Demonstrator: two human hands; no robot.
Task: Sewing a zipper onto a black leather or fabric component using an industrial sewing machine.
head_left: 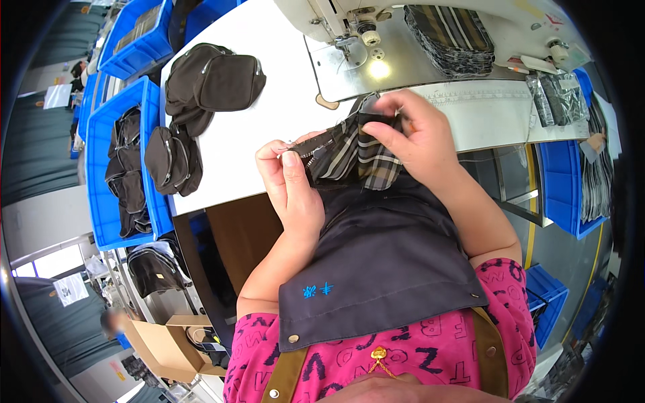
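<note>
Between my hands, just past the table's near edge, is a dark zippered fabric piece with plaid lining (377, 160) in grey, black and white. My left hand (292, 185) pinches the end of its zipper (316, 148) between thumb and fingers. My right hand (420, 134) grips the piece's upper right edge, with the thumb lying over the dark cloth. Loose threads stick out along the raw edges. The plaid part hangs toward my dark apron (396, 248). Part of the zipper is hidden by folded cloth.
A sewing machine (342, 40) stands ahead, its lamp lit. Right of its needle lies a stack of plaid pieces (449, 40). Dark pouches (232, 82) lie at left beside a blue bin (101, 191) of dark pieces. Another blue bin (561, 191) stands right, below plastic-wrapped packs (556, 97).
</note>
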